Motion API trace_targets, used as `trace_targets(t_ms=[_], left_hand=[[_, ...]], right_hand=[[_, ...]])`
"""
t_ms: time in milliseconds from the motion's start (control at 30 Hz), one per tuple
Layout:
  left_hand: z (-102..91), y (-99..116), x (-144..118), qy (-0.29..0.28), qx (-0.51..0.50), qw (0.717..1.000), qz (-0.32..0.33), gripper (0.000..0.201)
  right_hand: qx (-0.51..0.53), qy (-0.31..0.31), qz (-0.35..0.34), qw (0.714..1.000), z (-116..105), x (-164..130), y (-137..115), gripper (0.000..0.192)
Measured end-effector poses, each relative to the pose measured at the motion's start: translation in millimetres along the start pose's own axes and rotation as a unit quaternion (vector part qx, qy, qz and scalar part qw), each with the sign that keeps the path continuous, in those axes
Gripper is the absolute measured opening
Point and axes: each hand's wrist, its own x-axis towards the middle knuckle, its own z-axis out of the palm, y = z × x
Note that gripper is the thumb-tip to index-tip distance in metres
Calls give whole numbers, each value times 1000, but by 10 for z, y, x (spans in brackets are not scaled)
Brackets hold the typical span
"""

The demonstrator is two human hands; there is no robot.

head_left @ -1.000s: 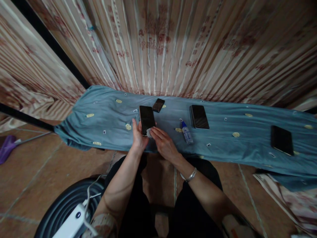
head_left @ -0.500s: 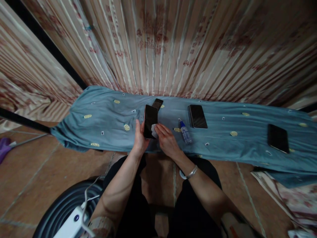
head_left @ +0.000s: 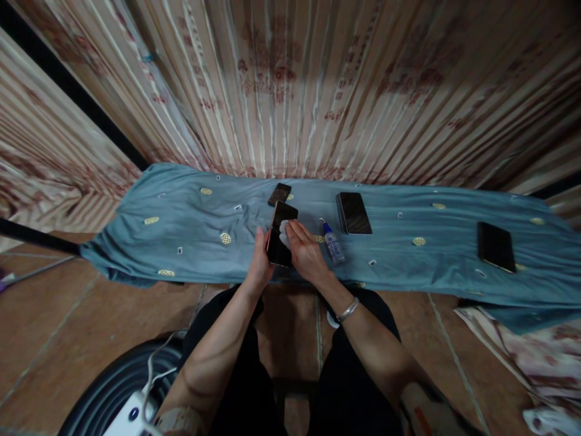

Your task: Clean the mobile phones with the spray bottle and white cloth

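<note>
My left hand [head_left: 261, 261] grips a black phone [head_left: 281, 241] by its left edge, holding it tilted above the front of a blue cloth-covered table [head_left: 190, 230]. My right hand [head_left: 305, 254] presses a small white wipe [head_left: 284, 233] against the phone's dark screen. A silver bracelet [head_left: 347, 310] sits on my right wrist. A small spray bottle with a blue cap [head_left: 333, 245] lies on the cloth just right of my right hand.
On the cloth lie a small black phone [head_left: 278, 194] behind my hands, a larger one [head_left: 353, 212] to the right and another [head_left: 495, 246] at the far right. Striped curtains [head_left: 290, 85] hang behind. A white power strip [head_left: 129, 418] rests on a dark round object at lower left.
The phone has tilted further to the right in my left hand, and my right hand has slid the wipe up the screen from its lower end toward the upper part.
</note>
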Motion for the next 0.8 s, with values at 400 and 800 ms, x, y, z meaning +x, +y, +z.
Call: trace_targets(t_ms=[400, 800], left_hand=[[-12, -167, -10, -40, -8, 999, -16, 53], [-33, -161, -30, -47, 12, 999, 18, 57]], right_hand=[[19, -8, 2, 1000, -56, 120, 28, 50], [-16, -20, 74, 997, -103, 242, 175, 50]])
